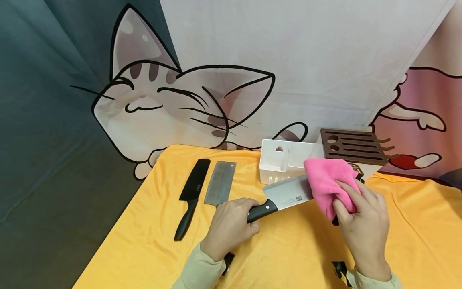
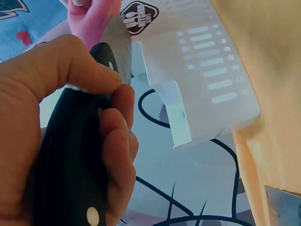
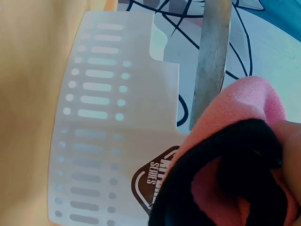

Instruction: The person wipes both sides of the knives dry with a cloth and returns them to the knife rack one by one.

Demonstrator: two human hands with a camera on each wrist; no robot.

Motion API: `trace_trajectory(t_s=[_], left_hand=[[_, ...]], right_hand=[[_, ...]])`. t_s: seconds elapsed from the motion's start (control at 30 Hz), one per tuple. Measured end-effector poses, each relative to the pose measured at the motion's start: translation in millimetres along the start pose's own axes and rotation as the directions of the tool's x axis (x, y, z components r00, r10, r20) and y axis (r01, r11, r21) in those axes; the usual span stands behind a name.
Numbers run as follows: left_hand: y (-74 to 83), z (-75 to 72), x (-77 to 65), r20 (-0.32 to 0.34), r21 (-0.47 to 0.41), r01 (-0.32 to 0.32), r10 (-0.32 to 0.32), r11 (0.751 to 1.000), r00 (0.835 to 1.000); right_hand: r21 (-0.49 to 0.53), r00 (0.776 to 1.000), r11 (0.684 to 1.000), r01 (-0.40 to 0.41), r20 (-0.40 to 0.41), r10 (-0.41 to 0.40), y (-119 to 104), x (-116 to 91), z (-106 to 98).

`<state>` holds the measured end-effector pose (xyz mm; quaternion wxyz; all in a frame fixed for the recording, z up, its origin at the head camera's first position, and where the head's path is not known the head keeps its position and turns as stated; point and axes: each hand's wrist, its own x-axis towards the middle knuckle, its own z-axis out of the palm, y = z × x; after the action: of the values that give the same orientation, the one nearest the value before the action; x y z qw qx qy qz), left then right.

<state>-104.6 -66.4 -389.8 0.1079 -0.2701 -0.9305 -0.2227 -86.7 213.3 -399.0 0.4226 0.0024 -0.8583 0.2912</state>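
My left hand [image 1: 232, 224] grips the black handle of a cleaver [image 1: 288, 194], fingers wrapped round it in the left wrist view. The broad steel blade points right, raised over the cloth-covered table. My right hand [image 1: 364, 220] holds a pink cloth [image 1: 330, 180] with a dark edge, folded over the blade's far end, which it hides. In the right wrist view the cloth [image 3: 254, 99] bunches under the fingers, and a strip of blade [image 3: 211, 61] sticks out beyond it.
Left of the hands lie a black knife [image 1: 191, 192] and a second steel cleaver [image 1: 221, 182], its handle hidden by my left hand. Behind the cloth stands a white knife holder [image 1: 274, 154] with a brown slotted top [image 1: 353, 146]. A yellow tablecloth [image 1: 144, 241] covers the table; a cartoon-cat curtain hangs behind.
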Motion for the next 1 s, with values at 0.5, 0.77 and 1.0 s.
trace_trajectory(t_s=[0.5, 0.77, 1.0], left_hand=[[-0.7, -0.4, 0.3, -0.024, -0.059, 0.026, -0.028, 0.998, 0.999], [-0.9, 0.2, 0.6, -0.052, -0.071, 0.02, -0.023, 0.997, 0.998], [-1.2, 1.1, 0.5, -0.069, -0.07, 0.011, -0.016, 0.997, 0.998]], right_hand=[[0.122, 0.985, 0.991, 0.059, -0.169, -0.038, -16.1, 1.4, 6.8], [0.156, 0.983, 0.984, 0.081, -0.173, -0.053, -21.0, 0.5, 8.6], [0.161, 0.984, 0.982, 0.095, -0.166, -0.068, -18.5, -2.5, 12.8]])
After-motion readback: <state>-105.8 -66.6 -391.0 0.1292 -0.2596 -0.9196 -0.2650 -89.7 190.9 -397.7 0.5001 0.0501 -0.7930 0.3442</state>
